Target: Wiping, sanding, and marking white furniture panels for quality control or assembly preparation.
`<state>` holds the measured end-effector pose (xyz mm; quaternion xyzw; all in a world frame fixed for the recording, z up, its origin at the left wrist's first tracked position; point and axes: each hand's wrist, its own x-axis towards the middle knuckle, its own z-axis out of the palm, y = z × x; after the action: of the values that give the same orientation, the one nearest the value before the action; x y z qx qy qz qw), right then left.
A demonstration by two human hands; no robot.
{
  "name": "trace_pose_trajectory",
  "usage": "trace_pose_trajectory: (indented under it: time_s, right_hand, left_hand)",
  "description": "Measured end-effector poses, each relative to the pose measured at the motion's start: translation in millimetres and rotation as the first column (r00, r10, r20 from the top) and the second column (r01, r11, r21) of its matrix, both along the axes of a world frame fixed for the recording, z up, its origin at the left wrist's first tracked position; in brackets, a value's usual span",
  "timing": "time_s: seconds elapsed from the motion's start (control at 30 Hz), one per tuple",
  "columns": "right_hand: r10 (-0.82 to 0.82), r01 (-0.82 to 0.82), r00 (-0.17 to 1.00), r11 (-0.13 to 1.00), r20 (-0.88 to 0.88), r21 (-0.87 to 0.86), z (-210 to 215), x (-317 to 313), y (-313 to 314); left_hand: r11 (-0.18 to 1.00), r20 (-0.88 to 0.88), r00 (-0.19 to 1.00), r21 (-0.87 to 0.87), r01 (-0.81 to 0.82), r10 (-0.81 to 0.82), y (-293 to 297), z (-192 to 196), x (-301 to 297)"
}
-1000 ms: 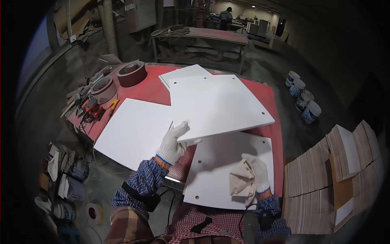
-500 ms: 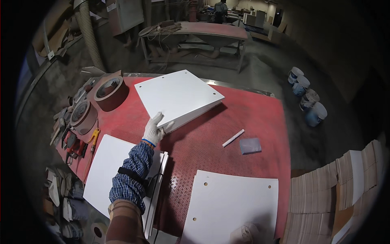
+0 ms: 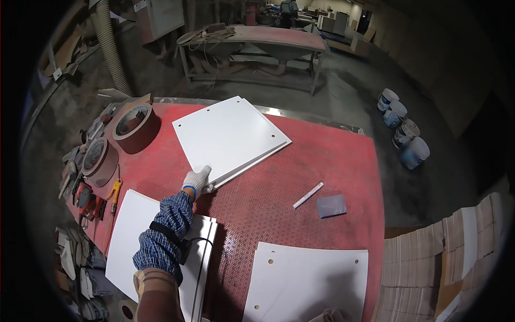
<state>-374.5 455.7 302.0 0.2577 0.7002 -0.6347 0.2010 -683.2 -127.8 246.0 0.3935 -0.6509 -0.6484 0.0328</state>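
Moved: you've lowered the tilted far white panel (image 3: 228, 137) since half a second ago; the gap under its right edge is now thin, and it sits nearly flat over another panel.
Red table (image 3: 343, 161): under everything you're working with; the far panel lies on its far part, left of the middle.
Left panels (image 3: 126, 257): white, stacked, beneath your left forearm.
Right panel (image 3: 308, 273): white, with holes near its edges, close to you, same spot on the table.
Brown rolls (image 3: 140, 138): two, at the table's left side, not shifted.
Left hand (image 3: 199, 181): white glove, pinching the far panel's near corner, thumb on top.
Right hand: can't make it out, so can't tell its grip; a bit of beige cloth (image 3: 333, 315) shows at the lower edge.
Grey block (image 3: 331, 206): flat, right of the far panel, well apart.
White stick (image 3: 308, 195): just beside the block, unmoved.
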Motion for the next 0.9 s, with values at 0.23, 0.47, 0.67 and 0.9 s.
trace_pose_trajectory:
  time_s: [0.23, 0.47, 0.67, 0.9]
  right_hand:
    - [0.020, -0.020, 1.000, 0.997, 0.000, 0.079, -9.0, -3.1, 5.0]
    - [-0.012, 0.014, 0.998, 1.000, 0.054, -0.026, -24.5, 2.5, 11.8]
    - [0.007, -0.005, 0.998, 0.999, 0.057, -0.038, -18.2, 11.5, 11.8]
    - [0.448, -0.408, 0.893, 0.760, 0.048, 0.505, 14.6, -8.3, 3.2]
  left_hand:
    - [0.975, 0.119, 0.984, -0.161, 0.152, -0.134, 1.0, 20.5, 2.8]
    - [0.916, 0.323, 0.924, -0.271, 0.295, -0.202, -2.8, 20.6, 5.0]
    - [0.916, 0.347, 0.924, -0.293, 0.273, -0.164, -3.0, 14.3, 8.7]
    - [0.076, 0.457, 0.889, -0.885, 0.458, -0.039, 40.1, 49.4, 8.3]
